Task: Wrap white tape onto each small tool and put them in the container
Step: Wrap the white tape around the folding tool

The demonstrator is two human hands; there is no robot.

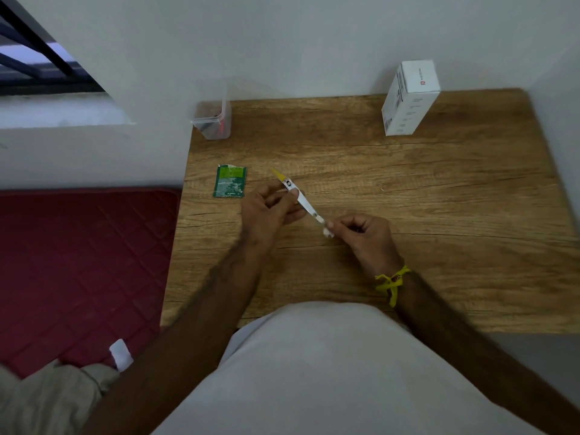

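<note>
Right now your left hand (266, 211) has its grip clamped on the small tool (299, 197), yellow tip pointing to 11 o'clock, while your right hand (364, 233) pinches the white tape (328, 230) at the tool's near end, both above mid-desk (408, 189). Out at 11 o'clock stands the clear container (212, 120), a green packet (230, 181) at 10, a white box (409, 98) at 1.

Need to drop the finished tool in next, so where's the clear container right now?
The clear container stands at the table's far left corner against the wall, beyond the green packet.
</note>
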